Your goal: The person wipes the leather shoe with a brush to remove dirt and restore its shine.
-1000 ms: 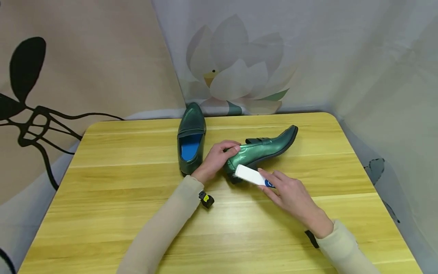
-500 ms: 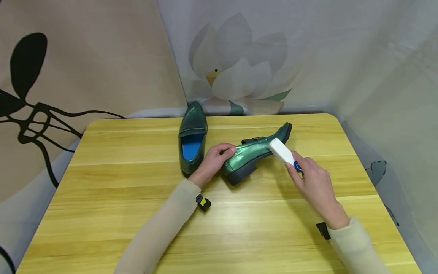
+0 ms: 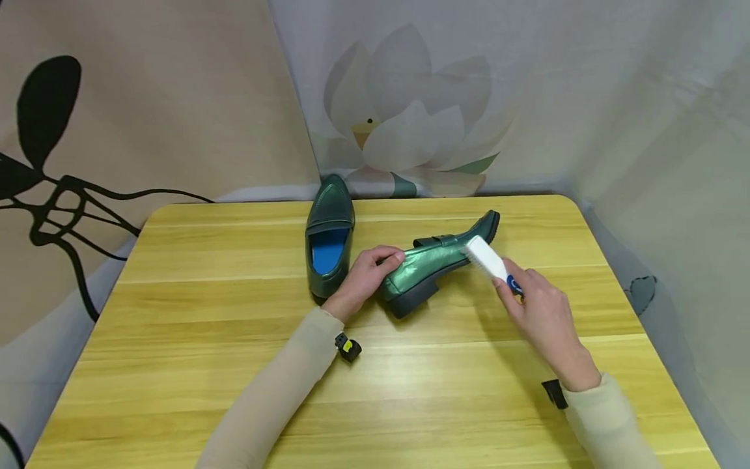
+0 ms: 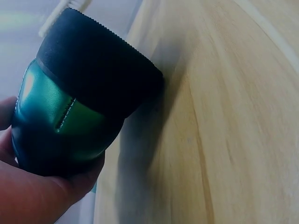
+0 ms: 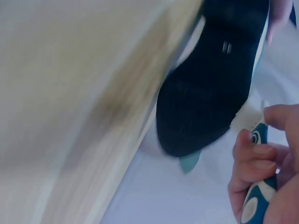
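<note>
My left hand point(image 3: 364, 279) grips a glossy green loafer point(image 3: 423, 266) by its heel end, thumb on the outside. The loafer is tipped on its side, toe pointing to the far right. Its dark heel block point(image 4: 98, 60) fills much of the left wrist view, and its black sole point(image 5: 205, 98) faces the right wrist camera. In my right hand point(image 3: 541, 319) is a white-headed brush point(image 3: 485, 256) with a blue and white handle point(image 5: 259, 198). Its bristles are right at the loafer's side, near the toe. My right fingers curl round the handle.
A second green loafer point(image 3: 330, 205) with a blue insole stands upright near the back edge, left of the held one and close to my left wrist. Everything is over a wooden table point(image 3: 234, 273). Pale printed curtains point(image 3: 469, 39) rise behind it.
The brush went from the loafer's heel forward to its toe side, then shifted only slightly. The loafer turned a little, its toe moving left; my left hand kept its hold.
</note>
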`<state>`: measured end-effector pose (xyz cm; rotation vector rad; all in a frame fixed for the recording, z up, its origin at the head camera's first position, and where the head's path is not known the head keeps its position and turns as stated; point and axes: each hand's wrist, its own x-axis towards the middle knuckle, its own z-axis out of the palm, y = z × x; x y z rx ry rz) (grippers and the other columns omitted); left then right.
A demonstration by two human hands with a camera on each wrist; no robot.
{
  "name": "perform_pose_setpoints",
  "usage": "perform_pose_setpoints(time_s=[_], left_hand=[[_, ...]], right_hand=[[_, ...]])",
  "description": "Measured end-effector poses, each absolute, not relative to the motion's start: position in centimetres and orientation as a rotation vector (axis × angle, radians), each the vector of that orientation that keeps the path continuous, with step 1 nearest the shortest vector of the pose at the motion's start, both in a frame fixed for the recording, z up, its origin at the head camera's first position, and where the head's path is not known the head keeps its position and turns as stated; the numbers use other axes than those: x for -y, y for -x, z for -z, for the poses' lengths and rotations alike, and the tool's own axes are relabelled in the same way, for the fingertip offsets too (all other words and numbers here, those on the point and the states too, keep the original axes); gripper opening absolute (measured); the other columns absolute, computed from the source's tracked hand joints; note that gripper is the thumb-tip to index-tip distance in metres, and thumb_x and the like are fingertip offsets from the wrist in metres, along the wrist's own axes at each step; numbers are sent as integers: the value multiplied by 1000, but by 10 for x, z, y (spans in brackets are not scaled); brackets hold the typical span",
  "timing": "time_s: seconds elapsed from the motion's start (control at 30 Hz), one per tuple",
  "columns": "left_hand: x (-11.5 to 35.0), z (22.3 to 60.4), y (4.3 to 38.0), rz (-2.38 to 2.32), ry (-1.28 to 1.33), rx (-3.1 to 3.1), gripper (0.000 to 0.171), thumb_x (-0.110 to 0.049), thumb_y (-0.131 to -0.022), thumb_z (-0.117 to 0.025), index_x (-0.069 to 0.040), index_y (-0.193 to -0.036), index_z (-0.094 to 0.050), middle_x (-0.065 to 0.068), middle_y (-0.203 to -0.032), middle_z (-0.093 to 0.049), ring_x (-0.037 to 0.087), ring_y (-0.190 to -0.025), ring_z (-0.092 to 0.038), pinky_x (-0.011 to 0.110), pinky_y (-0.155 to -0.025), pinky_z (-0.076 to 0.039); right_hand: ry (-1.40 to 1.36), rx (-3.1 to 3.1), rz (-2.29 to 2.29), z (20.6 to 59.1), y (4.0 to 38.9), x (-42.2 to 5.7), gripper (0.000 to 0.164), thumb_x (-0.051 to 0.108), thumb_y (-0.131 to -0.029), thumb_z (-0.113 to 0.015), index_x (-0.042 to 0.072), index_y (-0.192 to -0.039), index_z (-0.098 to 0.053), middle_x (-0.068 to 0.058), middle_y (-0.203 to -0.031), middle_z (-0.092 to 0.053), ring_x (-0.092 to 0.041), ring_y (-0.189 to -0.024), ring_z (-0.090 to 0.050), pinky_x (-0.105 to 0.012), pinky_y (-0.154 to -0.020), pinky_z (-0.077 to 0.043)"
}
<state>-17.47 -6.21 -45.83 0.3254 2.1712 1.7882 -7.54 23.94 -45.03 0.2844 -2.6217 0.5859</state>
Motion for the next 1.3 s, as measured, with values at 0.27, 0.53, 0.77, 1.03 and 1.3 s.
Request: perform_pose_setpoints(time_s=[0.27,0.53,0.77,1.03,1.3], left_hand=[[61,459,174,-1780,-327,-2183,32,-22,-106,-62,1,-126,-71,15,-131,-65,30,-127,-55,45,-111,-42],[62,458,174,-1754,-336,-2194,33,-23,-107,-60,0,-127,-70,14,-131,-65,29,-126,-55,44,-111,-42],[60,458,175,-1731,-371,-2213,32,-24,-106,-61,-1,-127,-71,13,-130,-66,28,-126,-55,44,-111,-41],[62,458,172,-1739,-375,-2193,34,-25,-106,-61,0,-128,-70,13,-130,-65,29,-125,-55,43,-110,-42],[63,457,173,-1719,-405,-2222,35,-27,-106,-61,-1,-128,-71,13,-131,-65,29,-126,-55,44,-111,-41]], right_hand=[[-308,2601,-601,449,77,-242,44,15,-93,-77,-2,-132,-67,-15,-80,-65,-16,-54,-45,-28,-45,-34],[-422,2614,-613,453,70,-234,46,14,-91,-79,-2,-132,-67,-14,-83,-66,-15,-56,-47,-27,-47,-37],[-219,2617,-627,452,86,-259,41,17,-99,-71,-2,-135,-65,-20,-85,-67,-21,-56,-50,-31,-47,-37],[-296,2589,-618,455,80,-248,45,14,-94,-75,-2,-135,-66,-17,-82,-65,-18,-56,-48,-30,-48,-37],[-369,2580,-613,457,72,-246,47,14,-90,-80,-1,-133,-67,-13,-81,-65,-13,-57,-45,-27,-47,-35]])
